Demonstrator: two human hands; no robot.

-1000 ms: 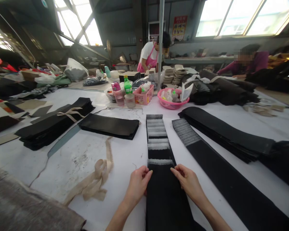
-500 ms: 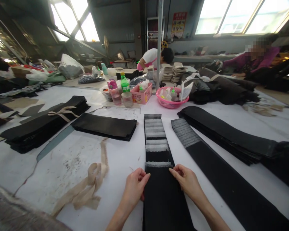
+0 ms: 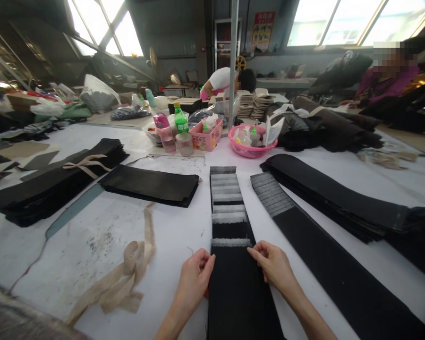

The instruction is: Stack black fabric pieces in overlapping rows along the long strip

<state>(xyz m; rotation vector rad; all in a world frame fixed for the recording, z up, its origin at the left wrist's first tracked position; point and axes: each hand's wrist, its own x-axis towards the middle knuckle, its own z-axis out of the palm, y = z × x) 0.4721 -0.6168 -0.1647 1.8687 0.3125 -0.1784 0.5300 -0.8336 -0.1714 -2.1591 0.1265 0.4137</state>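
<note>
Between my hands lies a long black strip of sheet material (image 3: 242,288), the top piece of an overlapping row with fuzzy grey end bands (image 3: 229,217) stepping away from me. My left hand (image 3: 195,276) pinches its left edge just below the grey band. At the right edge, my right hand (image 3: 272,262) holds the same strip between thumb and fingertips. To the right, another fanned stack of black strips (image 3: 326,255) shows its grey ends in narrow rows.
A curved black stack (image 3: 326,189) lies at right. On the left are a short black stack (image 3: 150,184), a tied black bundle (image 3: 56,182) and a loose beige cloth ribbon (image 3: 123,278). Farther back stand a pink basin (image 3: 252,150), a pink box (image 3: 207,137) and a green bottle (image 3: 180,120). Two people work beyond.
Both hands keep their pinch on the strip, almost unmoved. The view has shifted slightly. At the far right, the person in purple has drawn back to the right.
</note>
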